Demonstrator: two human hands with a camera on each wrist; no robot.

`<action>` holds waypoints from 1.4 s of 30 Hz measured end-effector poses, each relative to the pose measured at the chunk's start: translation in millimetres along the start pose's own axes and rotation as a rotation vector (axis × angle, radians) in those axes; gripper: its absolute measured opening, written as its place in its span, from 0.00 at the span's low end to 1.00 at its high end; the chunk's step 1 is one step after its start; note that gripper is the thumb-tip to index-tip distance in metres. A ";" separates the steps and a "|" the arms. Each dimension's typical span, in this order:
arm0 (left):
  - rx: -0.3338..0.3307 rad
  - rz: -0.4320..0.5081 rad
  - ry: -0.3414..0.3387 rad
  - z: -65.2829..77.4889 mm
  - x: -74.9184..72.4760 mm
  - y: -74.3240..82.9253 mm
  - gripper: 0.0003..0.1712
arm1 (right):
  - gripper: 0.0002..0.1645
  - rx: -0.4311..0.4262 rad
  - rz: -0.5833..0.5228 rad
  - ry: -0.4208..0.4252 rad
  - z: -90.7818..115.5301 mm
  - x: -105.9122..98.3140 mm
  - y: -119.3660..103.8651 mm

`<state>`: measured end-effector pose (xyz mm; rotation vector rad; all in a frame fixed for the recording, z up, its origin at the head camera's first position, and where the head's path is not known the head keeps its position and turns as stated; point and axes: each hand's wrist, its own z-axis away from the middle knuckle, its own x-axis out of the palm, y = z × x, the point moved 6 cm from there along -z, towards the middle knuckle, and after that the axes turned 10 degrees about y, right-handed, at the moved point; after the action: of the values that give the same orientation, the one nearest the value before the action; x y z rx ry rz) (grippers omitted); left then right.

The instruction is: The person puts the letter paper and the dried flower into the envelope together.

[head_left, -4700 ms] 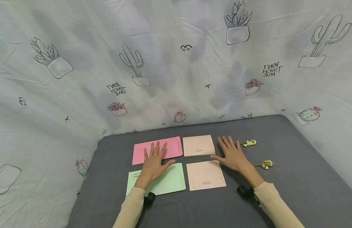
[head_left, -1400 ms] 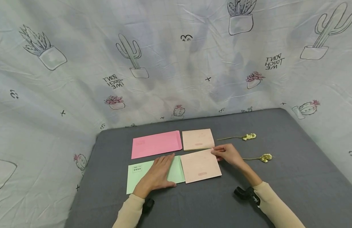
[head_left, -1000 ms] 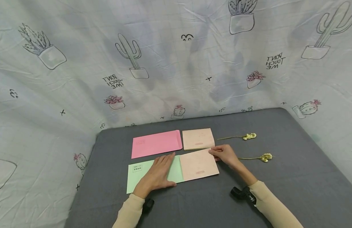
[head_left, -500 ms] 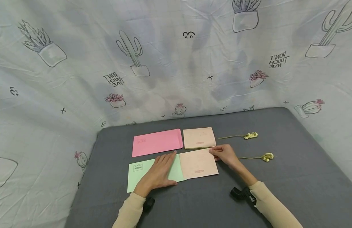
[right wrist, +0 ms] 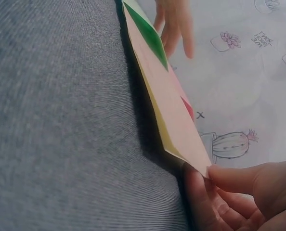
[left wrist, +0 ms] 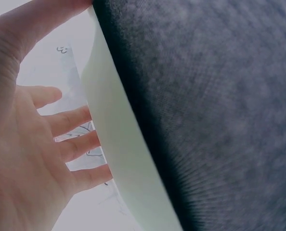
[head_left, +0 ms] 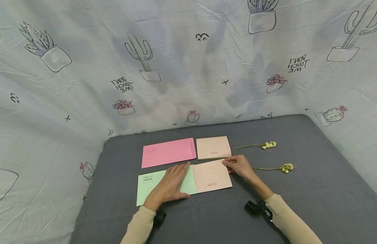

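Observation:
My left hand rests with straight fingers across the green envelope, its thumb by the near edge; the envelope's middle is hidden under it. A pale peach folded card lies against the envelope's right end. My right hand pinches that card's far right corner between thumb and fingers. From the right wrist, the envelope's mouth gapes, dark green inside, and the card's far end sits in it. In the left wrist view the fingers stretch over the envelope.
Behind lie a pink envelope and a second peach card, close to the right hand. Two dried yellow flowers, a far one and a near one, lie to the right. A printed cloth hangs behind the grey table.
Both hands were spread above the things at first. The left came down onto the green envelope; the right took the near card's corner and slid it left into the envelope's mouth, slowly of late.

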<state>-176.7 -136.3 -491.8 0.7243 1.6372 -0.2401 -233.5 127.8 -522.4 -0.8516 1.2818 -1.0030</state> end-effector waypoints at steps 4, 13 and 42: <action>0.002 0.005 0.000 0.5 0.0 0.4 0.67 | 0.18 0.020 0.015 -0.019 2.6 -0.8 -0.9; -0.007 0.007 -0.003 2.1 0.2 -1.7 0.68 | 0.20 0.061 0.000 -0.114 12.8 -6.4 -0.4; 0.025 -0.002 0.015 -1.1 -0.1 1.2 0.67 | 0.16 0.054 -0.082 -0.134 7.3 0.3 -4.9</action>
<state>-177.0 -134.8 -491.1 0.7452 1.6521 -0.2574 -226.9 125.6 -517.1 -0.9204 1.1094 -1.0238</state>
